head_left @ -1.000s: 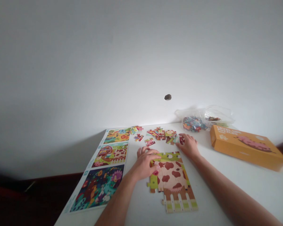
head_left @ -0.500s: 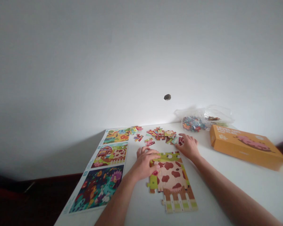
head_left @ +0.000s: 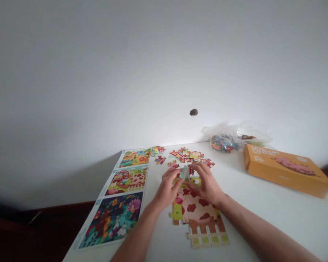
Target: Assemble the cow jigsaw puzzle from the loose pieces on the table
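Over the top edge of a partly joined jigsaw puzzle [head_left: 199, 208], my two hands meet at a pale green puzzle piece [head_left: 184, 172]. My left hand [head_left: 167, 188] has its thumb and fingers closed at the piece's left side. On the other side, my right hand [head_left: 208, 186] pinches toward it, with a bit of red showing by the fingertips. The joined part shows a spotted cow above a white fence; my right hand covers some of its upper area. Loose puzzle pieces [head_left: 184, 154] lie in a heap just beyond my hands.
At left lies a picture sheet [head_left: 144, 198] with three printed scenes. An orange puzzle box [head_left: 285, 171] stands at right, near clear plastic bags [head_left: 226, 142] holding more pieces. A white wall [head_left: 125, 91] with a hole rises behind the white table [head_left: 243, 193].
My right hand has come back from the loose pieces toward the puzzle's top edge, bringing the pale green piece. My left hand has shifted slightly and now meets the piece.
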`<state>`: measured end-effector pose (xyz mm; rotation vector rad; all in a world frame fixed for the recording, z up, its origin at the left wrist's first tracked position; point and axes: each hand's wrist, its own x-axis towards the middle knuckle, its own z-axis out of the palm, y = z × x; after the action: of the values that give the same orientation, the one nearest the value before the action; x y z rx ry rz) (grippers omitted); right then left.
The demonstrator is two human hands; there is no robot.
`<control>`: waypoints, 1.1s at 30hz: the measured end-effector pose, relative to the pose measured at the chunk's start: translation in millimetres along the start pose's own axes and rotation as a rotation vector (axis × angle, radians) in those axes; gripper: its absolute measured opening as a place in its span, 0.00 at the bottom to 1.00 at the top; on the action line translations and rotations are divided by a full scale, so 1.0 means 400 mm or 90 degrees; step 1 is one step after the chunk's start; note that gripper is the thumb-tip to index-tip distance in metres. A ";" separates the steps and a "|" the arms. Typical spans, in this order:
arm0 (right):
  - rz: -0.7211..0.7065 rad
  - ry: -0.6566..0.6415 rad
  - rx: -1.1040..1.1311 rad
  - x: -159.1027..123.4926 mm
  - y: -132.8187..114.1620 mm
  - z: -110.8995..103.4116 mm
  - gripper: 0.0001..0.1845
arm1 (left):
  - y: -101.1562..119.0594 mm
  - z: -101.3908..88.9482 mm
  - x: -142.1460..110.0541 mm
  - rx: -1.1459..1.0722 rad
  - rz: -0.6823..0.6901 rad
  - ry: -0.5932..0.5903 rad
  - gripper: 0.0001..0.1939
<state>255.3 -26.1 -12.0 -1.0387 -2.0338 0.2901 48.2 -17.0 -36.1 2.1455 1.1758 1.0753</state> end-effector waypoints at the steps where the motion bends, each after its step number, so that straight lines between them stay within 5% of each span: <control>1: -0.004 -0.001 0.007 0.000 -0.001 0.004 0.25 | -0.001 0.003 0.001 -0.025 -0.008 -0.001 0.17; 8: -0.020 -0.057 -0.032 0.003 0.019 0.011 0.33 | -0.019 0.007 0.005 -0.060 -0.044 0.048 0.17; 26: -0.032 -0.085 0.005 0.012 0.056 -0.026 0.27 | -0.008 -0.013 0.005 -0.024 -0.021 0.038 0.17; 33: -0.041 -0.070 0.006 0.012 0.071 -0.031 0.23 | -0.015 -0.009 0.002 -0.007 -0.020 0.017 0.25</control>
<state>279.2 -6.2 -16.3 -0.9685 -2.1577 0.3303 42.6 -13.3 -37.8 2.1038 1.2083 1.0976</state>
